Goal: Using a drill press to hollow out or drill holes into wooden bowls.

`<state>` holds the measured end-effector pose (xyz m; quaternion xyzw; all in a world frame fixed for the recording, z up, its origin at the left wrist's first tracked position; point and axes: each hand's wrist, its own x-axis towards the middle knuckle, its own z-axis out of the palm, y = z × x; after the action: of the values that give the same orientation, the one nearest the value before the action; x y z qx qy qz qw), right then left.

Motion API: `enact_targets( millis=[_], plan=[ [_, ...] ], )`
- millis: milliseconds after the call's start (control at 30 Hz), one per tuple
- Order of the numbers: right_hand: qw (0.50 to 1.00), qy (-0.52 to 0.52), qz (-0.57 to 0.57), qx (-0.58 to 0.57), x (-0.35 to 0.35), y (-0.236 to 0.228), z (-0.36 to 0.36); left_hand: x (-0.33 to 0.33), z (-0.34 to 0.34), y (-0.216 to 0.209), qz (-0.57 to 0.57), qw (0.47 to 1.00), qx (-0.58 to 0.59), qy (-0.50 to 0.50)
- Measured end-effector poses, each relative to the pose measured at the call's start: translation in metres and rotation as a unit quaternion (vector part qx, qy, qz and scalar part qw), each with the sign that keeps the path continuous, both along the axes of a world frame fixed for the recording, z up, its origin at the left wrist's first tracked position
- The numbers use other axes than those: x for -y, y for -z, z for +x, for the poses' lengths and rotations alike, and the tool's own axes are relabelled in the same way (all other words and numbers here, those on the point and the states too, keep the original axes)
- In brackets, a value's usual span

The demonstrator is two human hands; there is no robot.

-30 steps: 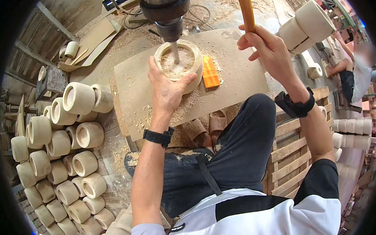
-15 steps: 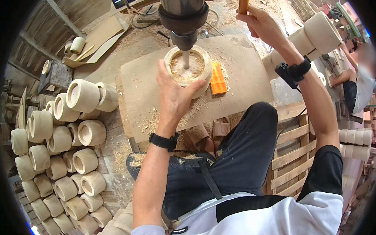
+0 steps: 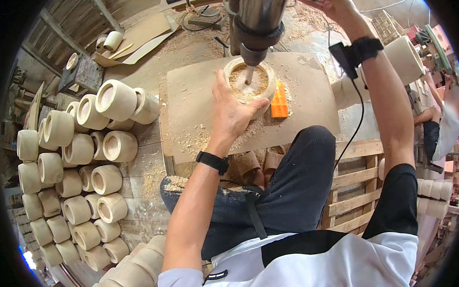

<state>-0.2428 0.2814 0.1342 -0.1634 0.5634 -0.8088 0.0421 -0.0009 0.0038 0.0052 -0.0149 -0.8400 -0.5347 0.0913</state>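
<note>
A round pale wooden pot stands under the drill press, with wood shavings in its hollow. My left hand is wrapped round its near left side, thumb along the near rim. The drill bit, below the dark chuck, reaches into the hollow; whether its tip touches the bottom I cannot tell. At the upper edge, my right hand is closed on the drill press lever, partly cut off by the picture's edge. An orange block lies right of the pot on the brown board.
Several similar wooden pots are stacked at the left, more near my left elbow. Larger pale wooden cylinders lie at the right, by a wooden pallet. Another person sits far right. A black cable hangs from my right wrist.
My right hand has moved up and its lever's orange-brown handle no longer shows. My left hand stays on the pot. The whole view has shifted, so the scene sits farther right.
</note>
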Motion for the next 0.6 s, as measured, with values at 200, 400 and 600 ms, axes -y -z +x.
enact_targets(
  millis=[200, 400, 600],
  plan=[
    [0.998, -0.009, 0.009, -0.069, 0.005, -0.026, -0.004, 0.0, -0.002, -0.003, 0.01, 1.0, 0.0, 0.013],
    [0.99, -0.012, 0.027, -0.139, 0.006, -0.065, -0.009, 0.001, 0.002, -0.005, -0.011, 1.0, 0.007, -0.003],
    [0.976, -0.013, 0.051, -0.21, 0.006, -0.127, -0.002, 0.0, 0.003, -0.003, -0.008, 1.0, 0.014, -0.01]
  ],
)
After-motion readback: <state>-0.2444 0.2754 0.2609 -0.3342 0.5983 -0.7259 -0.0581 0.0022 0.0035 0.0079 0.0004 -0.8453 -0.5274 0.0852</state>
